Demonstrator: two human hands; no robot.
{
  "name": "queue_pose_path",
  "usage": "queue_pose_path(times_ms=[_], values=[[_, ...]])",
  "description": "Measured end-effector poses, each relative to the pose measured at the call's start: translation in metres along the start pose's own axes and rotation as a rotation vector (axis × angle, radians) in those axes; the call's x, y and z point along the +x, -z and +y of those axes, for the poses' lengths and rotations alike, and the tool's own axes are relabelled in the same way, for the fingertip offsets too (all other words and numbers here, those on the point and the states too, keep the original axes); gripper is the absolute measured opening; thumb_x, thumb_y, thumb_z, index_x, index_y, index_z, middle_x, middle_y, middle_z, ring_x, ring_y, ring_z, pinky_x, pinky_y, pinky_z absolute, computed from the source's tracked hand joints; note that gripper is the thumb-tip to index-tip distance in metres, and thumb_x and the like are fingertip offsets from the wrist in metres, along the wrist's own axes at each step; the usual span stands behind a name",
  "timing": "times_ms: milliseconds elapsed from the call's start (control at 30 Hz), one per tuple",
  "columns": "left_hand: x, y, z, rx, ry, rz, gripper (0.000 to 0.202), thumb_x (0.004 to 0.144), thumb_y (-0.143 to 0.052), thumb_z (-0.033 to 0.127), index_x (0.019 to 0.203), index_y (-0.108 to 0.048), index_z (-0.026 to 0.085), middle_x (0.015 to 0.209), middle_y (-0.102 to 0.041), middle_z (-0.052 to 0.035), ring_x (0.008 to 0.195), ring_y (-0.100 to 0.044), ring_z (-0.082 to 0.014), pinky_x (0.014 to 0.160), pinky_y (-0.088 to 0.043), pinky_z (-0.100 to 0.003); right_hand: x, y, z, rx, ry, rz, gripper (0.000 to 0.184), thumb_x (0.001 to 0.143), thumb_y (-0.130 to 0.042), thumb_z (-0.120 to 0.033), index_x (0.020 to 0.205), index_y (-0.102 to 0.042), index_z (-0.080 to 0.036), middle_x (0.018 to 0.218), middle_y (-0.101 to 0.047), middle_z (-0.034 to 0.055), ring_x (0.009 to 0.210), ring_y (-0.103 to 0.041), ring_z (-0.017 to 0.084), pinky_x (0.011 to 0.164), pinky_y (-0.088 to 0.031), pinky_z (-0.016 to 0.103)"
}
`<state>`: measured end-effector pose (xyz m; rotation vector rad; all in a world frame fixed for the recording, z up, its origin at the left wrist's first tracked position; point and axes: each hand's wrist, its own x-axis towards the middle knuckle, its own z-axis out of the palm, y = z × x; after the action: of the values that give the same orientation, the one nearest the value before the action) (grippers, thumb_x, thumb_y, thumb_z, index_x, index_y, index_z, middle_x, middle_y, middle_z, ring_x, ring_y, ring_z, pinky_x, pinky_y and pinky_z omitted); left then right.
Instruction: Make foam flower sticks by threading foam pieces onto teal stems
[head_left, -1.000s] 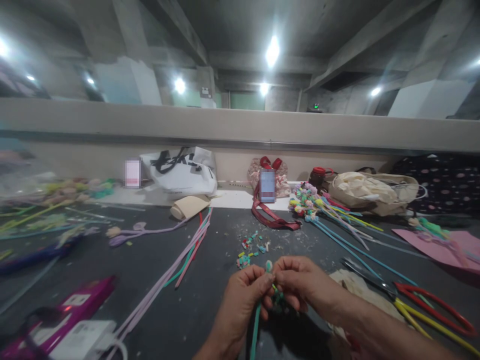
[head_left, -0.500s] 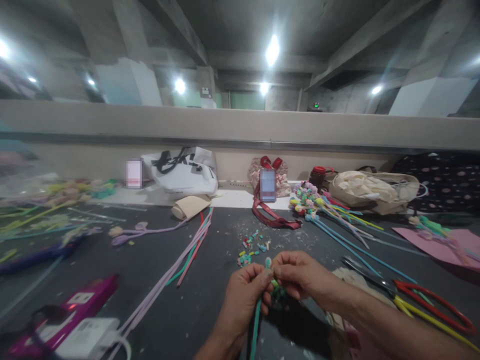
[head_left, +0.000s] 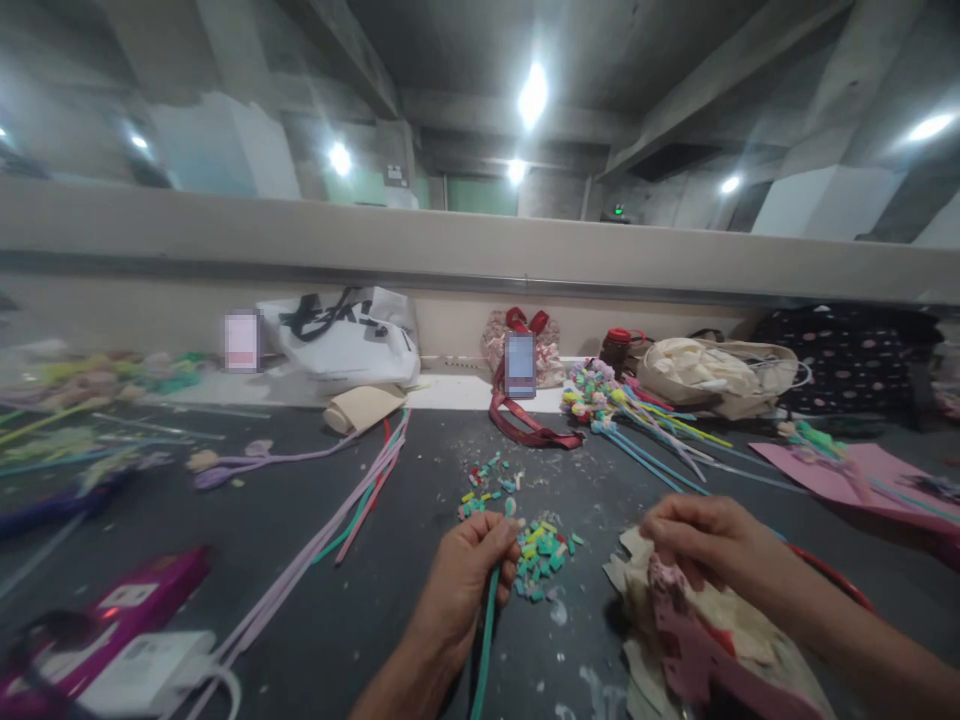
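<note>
My left hand [head_left: 471, 565] pinches a green chenille stem [head_left: 487, 630] near its top, where a small pale tip [head_left: 511, 508] sticks up above the thumb. Just right of these fingers lies a heap of small green, yellow and pink bits [head_left: 544, 550]. My right hand [head_left: 697, 535] is over a crumpled beige cloth or paper [head_left: 637, 640] with a pink piece [head_left: 694, 650] on it. Its fingers are curled together at the top of that pink piece; what they hold, if anything, is hidden.
Lilac, green and red stems [head_left: 352, 500] lie to the left. A magenta power strip [head_left: 150, 610] with a white charger [head_left: 142, 675] sits front left. Behind are a phone [head_left: 520, 365], a white bag [head_left: 345, 340] and a bunch of colourful stems [head_left: 592, 390]. Red scissor handles [head_left: 832, 575] show behind my right forearm.
My right hand has left the stem and moved right, over the crumpled beige material. My left hand still grips the stem. The heap of small bits is now uncovered.
</note>
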<state>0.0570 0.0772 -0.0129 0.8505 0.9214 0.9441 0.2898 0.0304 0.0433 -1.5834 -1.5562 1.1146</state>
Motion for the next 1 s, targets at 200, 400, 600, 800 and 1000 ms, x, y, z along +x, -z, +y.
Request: queue_pose_path(times_ms=[200, 400, 600, 800, 1000], values=[[0.001, 0.001, -0.006, 0.07, 0.015, -0.035, 0.027, 0.067, -0.059, 0.038, 0.059, -0.046, 0.015, 0.04, -0.045, 0.0072, 0.03, -0.035, -0.0009, 0.032, -0.026, -0.011, -0.05, 0.008, 0.054, -0.527, 0.046, 0.096, 0.019, 0.076, -0.048, -0.036, 0.068, -0.055, -0.02, 0.063, -0.058, 0.0002, 0.057, -0.054, 0.014, 0.052, -0.039, 0.021], [-0.001, -0.006, -0.011, 0.145, 0.035, -0.057, 0.03, 0.066, -0.058, 0.041, 0.057, -0.046, 0.015, 0.038, -0.047, 0.0068, 0.028, -0.035, -0.0004, 0.032, -0.023, -0.011, -0.067, -0.003, 0.078, -0.871, 0.172, 0.155, 0.028, 0.068, -0.054, -0.028, 0.095, -0.055, -0.026, 0.092, -0.059, 0.0045, 0.079, -0.058, 0.021, 0.066, -0.044, 0.029], [-0.009, -0.037, -0.017, 0.103, 0.102, -0.174, 0.026, 0.064, -0.061, 0.035, 0.06, -0.048, 0.014, 0.052, -0.059, 0.0004, 0.036, -0.048, -0.0046, 0.03, -0.026, -0.012, -0.062, -0.004, 0.07, -0.845, 0.153, 0.134, 0.02, 0.065, -0.051, -0.022, 0.083, -0.059, -0.024, 0.085, -0.058, 0.0035, 0.075, -0.057, 0.02, 0.064, -0.042, 0.027], [-0.007, -0.07, -0.025, -0.018, 0.157, -0.2, 0.022, 0.066, -0.059, 0.033, 0.067, -0.048, 0.013, 0.067, -0.064, -0.0055, 0.046, -0.056, -0.0075, 0.032, -0.031, -0.012, -0.056, 0.013, 0.071, -0.249, 0.045, 0.043, 0.018, 0.069, -0.047, -0.03, 0.08, -0.058, -0.02, 0.079, -0.061, 0.0012, 0.075, -0.055, 0.019, 0.063, -0.041, 0.024], [0.011, -0.09, -0.04, -0.05, 0.167, -0.161, 0.026, 0.061, -0.062, 0.035, 0.067, -0.047, 0.015, 0.078, -0.065, -0.0084, 0.057, -0.061, -0.0126, 0.038, -0.038, -0.016, -0.053, 0.021, 0.077, 0.054, -0.034, -0.002, 0.024, 0.065, -0.052, -0.037, 0.077, -0.061, -0.018, 0.073, -0.061, 0.0009, 0.072, -0.055, 0.02, 0.063, -0.042, 0.025]])
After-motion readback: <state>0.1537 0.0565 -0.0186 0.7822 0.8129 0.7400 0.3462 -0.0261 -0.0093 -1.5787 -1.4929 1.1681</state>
